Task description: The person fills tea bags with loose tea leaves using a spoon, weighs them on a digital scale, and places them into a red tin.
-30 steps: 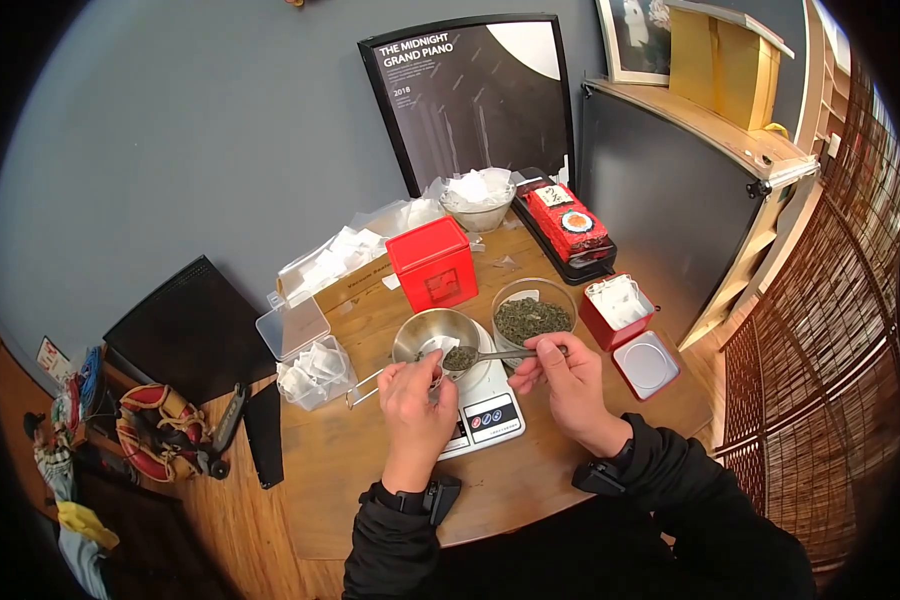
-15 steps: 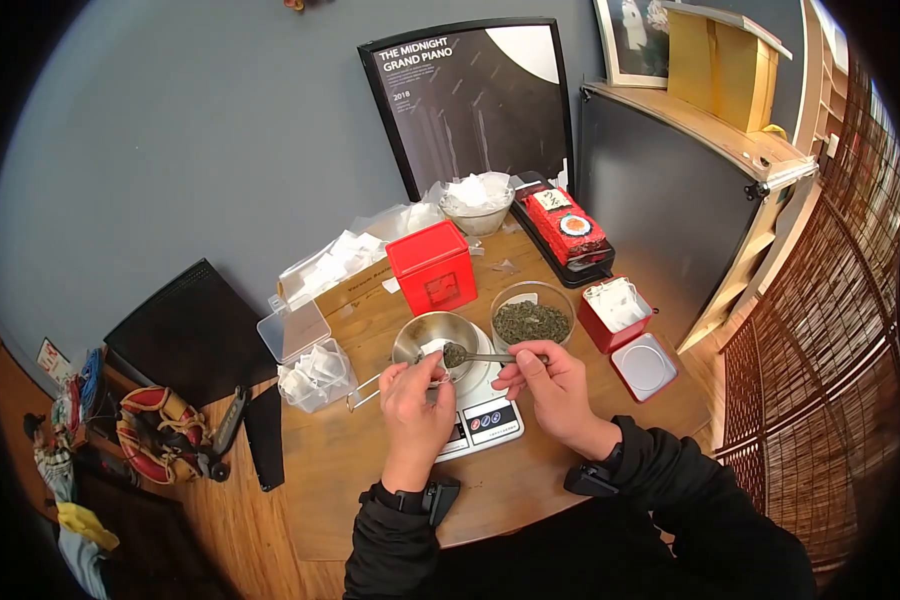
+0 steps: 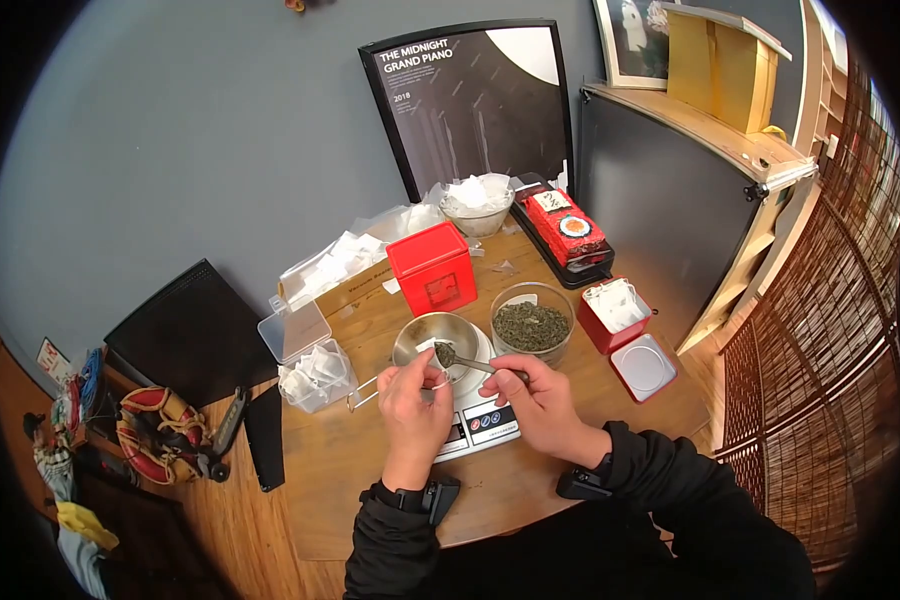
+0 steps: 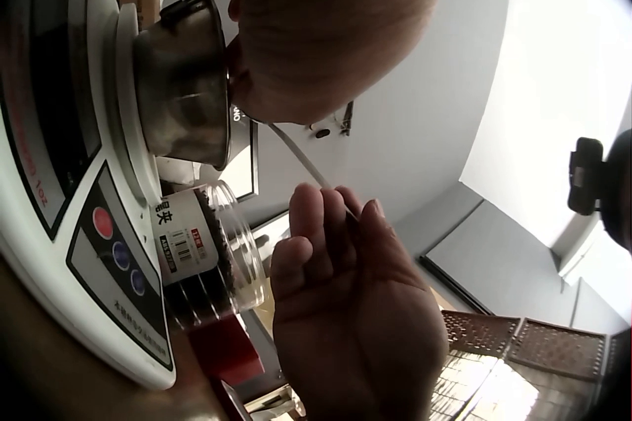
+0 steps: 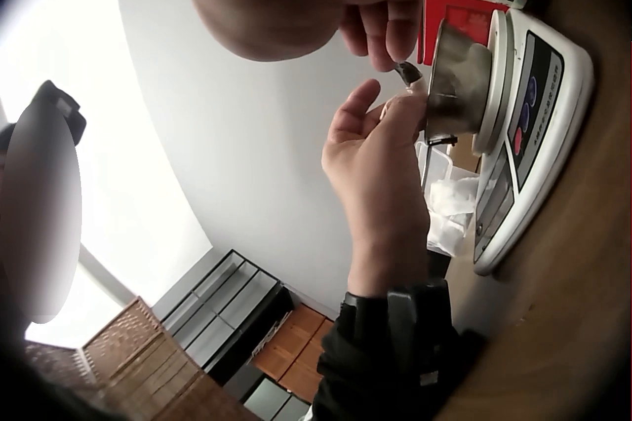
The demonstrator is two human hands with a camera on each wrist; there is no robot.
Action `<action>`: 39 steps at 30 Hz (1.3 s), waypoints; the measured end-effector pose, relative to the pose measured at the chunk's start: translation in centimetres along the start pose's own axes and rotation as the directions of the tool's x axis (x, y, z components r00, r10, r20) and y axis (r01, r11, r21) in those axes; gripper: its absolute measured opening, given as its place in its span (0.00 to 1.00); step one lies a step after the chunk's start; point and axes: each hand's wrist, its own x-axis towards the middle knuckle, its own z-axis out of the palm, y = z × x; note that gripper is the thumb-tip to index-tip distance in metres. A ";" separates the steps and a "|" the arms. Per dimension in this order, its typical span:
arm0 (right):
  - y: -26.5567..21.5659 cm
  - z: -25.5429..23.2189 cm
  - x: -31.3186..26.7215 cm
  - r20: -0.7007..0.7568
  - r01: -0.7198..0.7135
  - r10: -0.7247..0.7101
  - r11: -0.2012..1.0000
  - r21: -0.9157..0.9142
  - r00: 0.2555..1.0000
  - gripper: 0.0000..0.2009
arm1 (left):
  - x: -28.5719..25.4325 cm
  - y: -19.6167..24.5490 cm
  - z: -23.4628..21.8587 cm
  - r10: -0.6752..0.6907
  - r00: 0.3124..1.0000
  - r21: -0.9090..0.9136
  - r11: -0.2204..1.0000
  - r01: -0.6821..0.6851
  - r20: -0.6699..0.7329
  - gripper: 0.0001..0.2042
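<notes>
My right hand (image 3: 537, 402) pinches the handle of a metal spoon (image 3: 473, 364), its bowl heaped with dried dark green leaves (image 3: 445, 353). The spoon's tip is right at the fingertips of my left hand (image 3: 412, 405), which has its fingers curled in a pinch on a small white tea bag (image 3: 427, 345), mostly hidden by the fingers. Below both hands a steel pan (image 3: 406, 334) with a wire handle sits on a white kitchen scale (image 3: 510, 432). Right of the scale, a clear jar (image 4: 245, 243) holds more dried leaves (image 3: 532, 326).
A red tin (image 3: 432, 262) stands behind the pan. An open red tin (image 3: 602, 330) of white bags is at right, its lid (image 3: 642, 367) beside it. At left is a clear plastic box (image 3: 315, 378) of white bags. A glass bowl (image 3: 478, 218) and black tray (image 3: 580, 270) stand farther back.
My right hand has moved left and slightly down, bringing the loaded spoon from over the pan up against my left fingertips. My left hand stays almost in place.
</notes>
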 end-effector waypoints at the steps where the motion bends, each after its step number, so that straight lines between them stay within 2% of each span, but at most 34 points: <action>1: -0.1 0.1 0.1 0.006 0.028 -0.028 0.999 -0.040 1.000 0.11 | 0.0 -0.1 0.0 -0.006 1.000 -0.008 1.000 0.006 -0.006 0.20; 11: -0.9 0.7 0.5 -0.008 0.167 -0.176 0.949 -0.269 0.984 0.09 | -0.1 -0.1 0.0 -0.025 0.999 -0.026 0.999 0.024 -0.048 0.20; 13: -1.2 0.8 0.8 0.047 0.274 -0.278 0.883 -0.381 0.959 0.09 | -0.2 -0.3 0.0 -0.061 0.997 -0.055 0.997 0.059 -0.041 0.21; 16: -1.8 1.1 1.1 0.033 0.291 -0.300 0.885 -0.363 0.953 0.08 | -0.2 -0.1 0.0 -0.099 0.994 -0.090 0.991 0.094 -0.053 0.21; 19: -1.8 0.9 1.4 -0.009 0.240 -0.255 0.924 -0.299 0.967 0.08 | -0.3 -0.3 0.0 -0.109 0.993 -0.092 0.990 0.104 -0.052 0.21; 22: -1.6 0.5 1.7 0.051 0.245 -0.242 0.904 -0.350 0.969 0.08 | -0.3 -0.4 0.1 -0.094 0.994 -0.078 0.993 0.090 -0.051 0.20; 26: -1.8 0.5 1.8 0.028 0.260 -0.265 0.910 -0.324 0.964 0.08 | -0.2 -0.4 0.0 -0.086 0.995 -0.073 0.994 0.081 -0.056 0.19; 32: -2.0 0.3 2.2 0.046 0.220 -0.218 0.911 -0.349 0.975 0.08 | -0.2 -0.4 0.1 -0.072 0.996 -0.060 0.996 0.069 -0.043 0.19; 39: -2.1 0.4 2.5 0.087 0.284 -0.273 0.862 -0.421 0.958 0.08 | -0.2 -0.2 0.1 -0.078 0.996 -0.055 0.996 0.076 -0.033 0.18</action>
